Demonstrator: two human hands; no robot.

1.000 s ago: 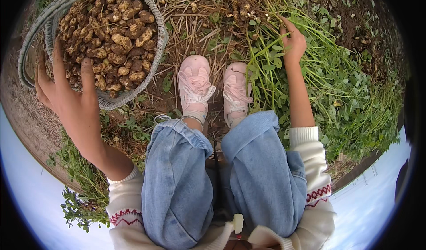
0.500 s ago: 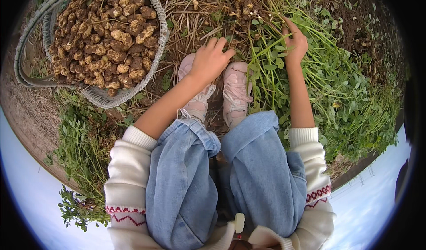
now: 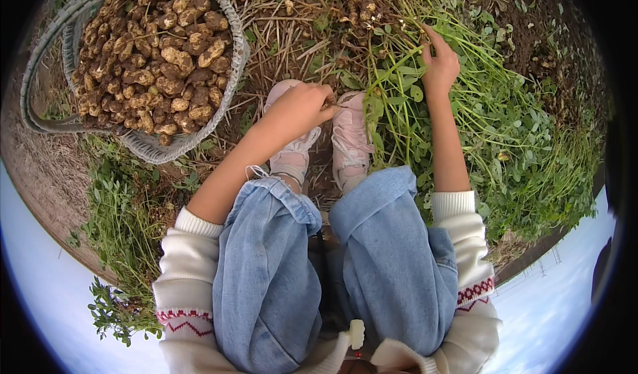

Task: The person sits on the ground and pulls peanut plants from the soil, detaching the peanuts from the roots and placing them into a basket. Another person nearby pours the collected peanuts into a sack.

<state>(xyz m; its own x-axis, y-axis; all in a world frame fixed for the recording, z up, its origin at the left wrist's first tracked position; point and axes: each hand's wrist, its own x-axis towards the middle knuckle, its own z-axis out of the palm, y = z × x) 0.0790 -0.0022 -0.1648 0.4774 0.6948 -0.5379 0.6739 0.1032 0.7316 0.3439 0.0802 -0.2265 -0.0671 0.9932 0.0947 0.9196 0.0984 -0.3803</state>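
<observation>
My left hand (image 3: 300,110) is over the pink shoes (image 3: 351,123), its fingers curled together. Whatever it pinches, if anything, is too small to make out. On the right, my right hand (image 3: 440,70) has its thumb and forefinger around the stems of an uprooted peanut plant (image 3: 407,85). The plant's leafy stems spread toward me and to the right, while its brown roots lie to the left of that hand. Peanuts with soil on them (image 3: 369,7) lie among roots beyond the shoes.
A woven basket (image 3: 237,58) heaped with soil-covered peanuts (image 3: 153,62) stands at the far left, its handle arching leftward. More green plants (image 3: 126,221) lie below it. Dry straw (image 3: 286,32) covers the ground ahead, and a leafy heap (image 3: 525,141) fills the right side.
My left hand has drawn back toward me and slightly left from the roots, and its fingers have curled in. My right hand stays nearly in place at the stems.
</observation>
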